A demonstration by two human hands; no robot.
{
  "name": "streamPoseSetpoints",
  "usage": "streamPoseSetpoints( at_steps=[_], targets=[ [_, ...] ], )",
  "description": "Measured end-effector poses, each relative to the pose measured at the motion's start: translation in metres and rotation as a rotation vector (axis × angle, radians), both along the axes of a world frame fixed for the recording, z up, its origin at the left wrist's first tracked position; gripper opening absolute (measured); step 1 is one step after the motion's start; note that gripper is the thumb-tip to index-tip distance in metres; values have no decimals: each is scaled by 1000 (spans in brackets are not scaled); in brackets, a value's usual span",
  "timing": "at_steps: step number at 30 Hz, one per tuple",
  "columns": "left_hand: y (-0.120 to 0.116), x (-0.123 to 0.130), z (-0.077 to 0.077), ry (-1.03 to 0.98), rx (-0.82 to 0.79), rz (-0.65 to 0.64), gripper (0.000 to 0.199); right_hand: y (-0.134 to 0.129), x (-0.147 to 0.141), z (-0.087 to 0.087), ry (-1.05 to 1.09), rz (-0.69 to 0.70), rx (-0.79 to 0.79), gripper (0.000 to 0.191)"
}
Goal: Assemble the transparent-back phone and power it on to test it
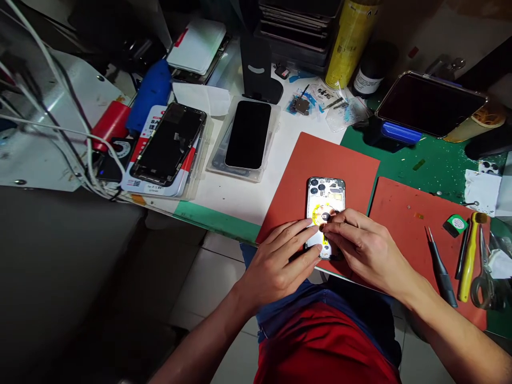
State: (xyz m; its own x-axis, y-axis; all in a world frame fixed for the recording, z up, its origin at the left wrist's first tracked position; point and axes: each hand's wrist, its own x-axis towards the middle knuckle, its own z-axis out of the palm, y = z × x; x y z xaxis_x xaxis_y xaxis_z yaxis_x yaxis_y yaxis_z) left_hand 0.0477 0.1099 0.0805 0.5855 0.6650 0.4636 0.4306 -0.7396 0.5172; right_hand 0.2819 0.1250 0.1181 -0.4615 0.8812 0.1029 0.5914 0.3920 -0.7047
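A smartphone (326,194) lies back side up on an orange-red mat (288,186), its inner parts and a round coil with yellow markings showing. My left hand (280,264) rests with fingers stretched and slightly apart over the phone's lower left edge. From the right, my right hand (370,248) pinches its thumb and fingers together over the coil area. Something small and dark is at those fingertips, but I cannot make out what it is. My hands hide part of the phone's lower half.
Left of the mat lie a dark phone (248,134) on a plastic case and an opened phone screen (170,144). At right are tweezers (440,269), a yellow brush (472,261) and scissors (483,272). A propped phone (432,104) and yellow can (350,45) stand behind.
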Motion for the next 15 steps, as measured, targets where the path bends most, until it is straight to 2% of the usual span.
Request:
streamPoseSetpoints(
  at_steps=[10, 15],
  targets=[
    [0, -1, 0, 5, -9, -6, 35, 5, 0, 3, 13, -12, -67, 23],
    [0, -1, 1, -2, -4, -5, 36, 4, 1, 3, -13, 9, -50, 24]
  ],
)
